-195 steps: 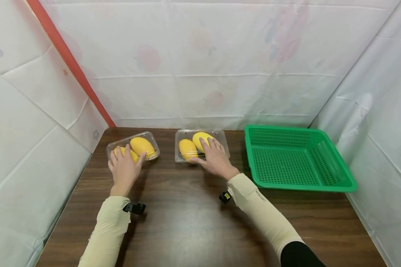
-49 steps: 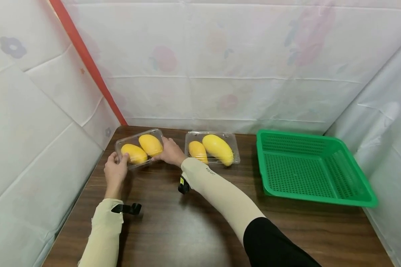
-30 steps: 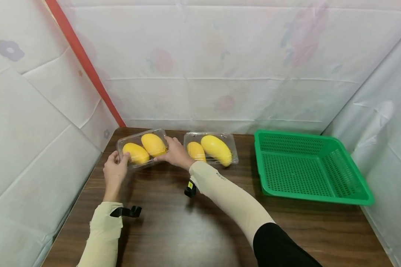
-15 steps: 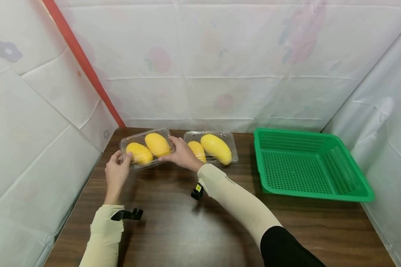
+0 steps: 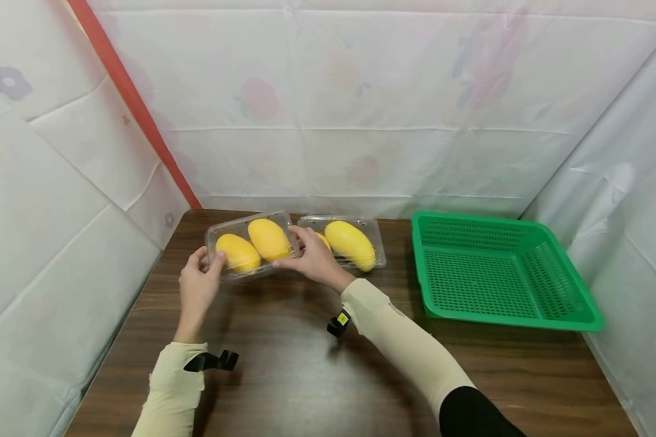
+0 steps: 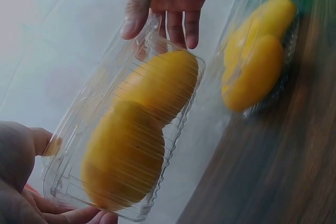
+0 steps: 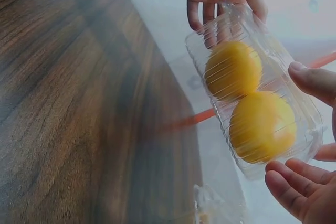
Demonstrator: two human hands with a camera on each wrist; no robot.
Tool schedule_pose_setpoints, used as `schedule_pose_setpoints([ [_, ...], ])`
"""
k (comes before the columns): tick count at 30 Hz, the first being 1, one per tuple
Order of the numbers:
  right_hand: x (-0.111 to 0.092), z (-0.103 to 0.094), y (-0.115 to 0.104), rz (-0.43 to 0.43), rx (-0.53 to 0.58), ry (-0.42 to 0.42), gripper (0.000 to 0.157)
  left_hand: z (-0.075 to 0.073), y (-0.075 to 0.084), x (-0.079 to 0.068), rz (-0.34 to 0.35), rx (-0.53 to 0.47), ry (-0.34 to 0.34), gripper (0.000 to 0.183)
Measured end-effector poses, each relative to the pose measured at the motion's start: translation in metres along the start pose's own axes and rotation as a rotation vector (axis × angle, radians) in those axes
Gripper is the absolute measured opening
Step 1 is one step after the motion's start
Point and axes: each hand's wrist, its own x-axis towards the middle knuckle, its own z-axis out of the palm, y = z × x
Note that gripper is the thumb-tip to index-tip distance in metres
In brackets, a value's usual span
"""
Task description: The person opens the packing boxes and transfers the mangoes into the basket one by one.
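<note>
Both hands hold a clear plastic clamshell box between them, with two yellow mangoes inside. My left hand grips its left end, thumb on the top side and fingers beneath. At the right end, my right hand grips it with the thumb at the near edge. Both wrist views show the box raised off the table, its ridged side towards the cameras. A second clear box, also with two mangoes, stands just behind my right hand, which partly hides it.
A green perforated plastic basket stands on the right of the brown wooden table. White patterned sheets enclose the back and sides. A red strip runs down the left back corner.
Earlier each hand rested on a separate box; my right hand has since moved to the left box. Over the last second both hands have carried it right, until it nearly overlaps the second box.
</note>
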Motion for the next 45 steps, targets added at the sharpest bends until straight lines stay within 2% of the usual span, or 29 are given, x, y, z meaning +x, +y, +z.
schedule_pose_setpoints([
  [7,-0.016,-0.017,0.003,-0.002,0.051,0.018,0.085,0.010,0.008,-0.012,0.028,-0.047,-0.016,0.064],
  [12,-0.029,-0.027,0.005,0.022,0.041,0.051,0.085,0.015,0.013,-0.019,0.034,-0.078,-0.056,0.063],
  [17,-0.043,-0.034,0.004,0.000,0.035,0.087,0.083,0.018,0.018,-0.027,0.043,-0.098,-0.082,0.061],
  [23,-0.062,-0.044,0.012,-0.005,0.088,0.108,0.079,0.025,0.022,-0.038,0.068,-0.095,-0.118,0.059],
  [28,-0.078,-0.051,0.017,-0.001,0.082,0.122,0.078,0.032,0.023,-0.048,0.093,-0.092,-0.142,0.058],
  [33,-0.089,-0.052,0.021,0.019,0.095,0.144,0.078,0.036,0.025,-0.054,0.097,-0.086,-0.171,0.059],
  [38,-0.099,-0.047,0.024,0.001,0.101,0.176,0.078,0.036,0.024,-0.059,0.081,-0.098,-0.207,0.061],
  [45,-0.118,-0.041,0.029,-0.027,0.097,0.245,0.076,0.041,0.023,-0.069,0.100,-0.083,-0.216,0.060],
])
